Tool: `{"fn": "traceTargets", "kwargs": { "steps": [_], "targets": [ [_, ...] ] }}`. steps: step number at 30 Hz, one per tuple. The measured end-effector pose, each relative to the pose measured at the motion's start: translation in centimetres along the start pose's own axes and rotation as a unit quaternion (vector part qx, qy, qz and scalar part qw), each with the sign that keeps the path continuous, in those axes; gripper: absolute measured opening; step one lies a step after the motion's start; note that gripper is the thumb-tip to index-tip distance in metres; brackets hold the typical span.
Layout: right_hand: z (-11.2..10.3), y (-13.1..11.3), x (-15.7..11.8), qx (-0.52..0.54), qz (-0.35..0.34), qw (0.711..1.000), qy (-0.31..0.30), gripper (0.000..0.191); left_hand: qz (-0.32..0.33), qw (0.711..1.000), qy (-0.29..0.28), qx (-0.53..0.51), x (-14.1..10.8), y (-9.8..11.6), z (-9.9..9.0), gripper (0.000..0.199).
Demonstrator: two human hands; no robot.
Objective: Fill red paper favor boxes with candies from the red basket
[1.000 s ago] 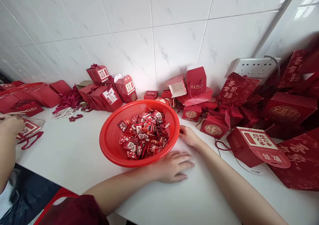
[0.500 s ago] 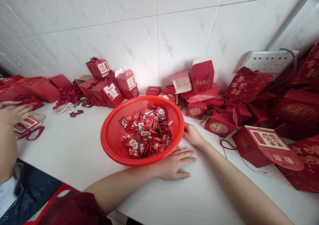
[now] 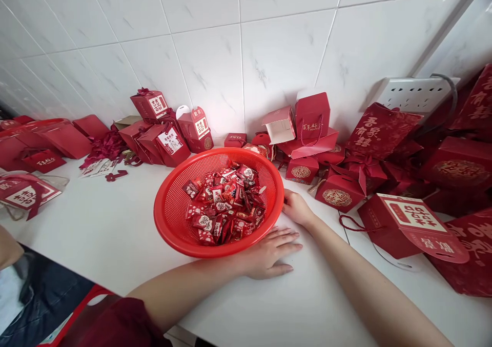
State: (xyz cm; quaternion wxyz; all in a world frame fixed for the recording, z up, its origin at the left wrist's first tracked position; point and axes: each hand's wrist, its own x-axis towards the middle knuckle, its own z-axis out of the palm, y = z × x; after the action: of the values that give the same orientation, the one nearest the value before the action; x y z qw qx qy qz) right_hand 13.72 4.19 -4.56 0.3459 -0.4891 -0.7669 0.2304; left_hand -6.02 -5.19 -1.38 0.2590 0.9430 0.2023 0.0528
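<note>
A red perforated basket point(image 3: 165, 203) stands on the white table point(image 3: 96, 213) with many red wrapped candies point(image 3: 223, 206) inside. My left hand point(image 3: 271, 253) lies flat, palm down, on the table just in front of the basket, fingers pointing right and spread, holding nothing. Against the basket's right side rests my right hand point(image 3: 298, 208), its fingertips partly hidden behind the rim; whether they grip it I cannot tell.
Red gift boxes point(image 3: 163, 144) line the tiled wall, with more boxes point(image 3: 338, 193) piled at the right beneath a power strip point(image 3: 415, 93). Dark red ribbons point(image 3: 103, 147) lie at the left. Another person's arm point(image 3: 8, 247) shows at the left edge.
The other person's hands have left the box at the left, and that box now sits further left. The basket has shifted very slightly left in view. My hands have stayed put.
</note>
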Motion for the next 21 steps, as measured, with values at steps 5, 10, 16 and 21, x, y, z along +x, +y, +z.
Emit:
{"fn": "traceTargets", "kwargs": {
  "steps": [5, 10, 16, 21],
  "targets": [
    [0.0, 0.0, 0.0, -0.002, -0.001, 1.0, 0.001, 0.019, -0.005, 1.0, -0.005, -0.004, 0.1, -0.1, 0.1, 0.062],
    [0.0, 0.0, 0.0, -0.002, -0.004, 1.0, 0.002, 0.019, -0.008, 1.0, -0.005, -0.001, 0.0, 0.0, 0.0, 0.063],
    [0.1, 0.2, 0.0, 0.001, -0.006, 1.0, 0.004, 0.018, -0.004, 1.0, -0.001, 0.001, 0.2, -0.2, 0.0, 0.062],
    [0.2, 0.2, -0.1, 0.002, -0.004, 1.0, 0.006, 0.018, -0.016, 0.999, -0.014, 0.031, -0.2, 1.4, -0.8, 0.059]
  ]
}}
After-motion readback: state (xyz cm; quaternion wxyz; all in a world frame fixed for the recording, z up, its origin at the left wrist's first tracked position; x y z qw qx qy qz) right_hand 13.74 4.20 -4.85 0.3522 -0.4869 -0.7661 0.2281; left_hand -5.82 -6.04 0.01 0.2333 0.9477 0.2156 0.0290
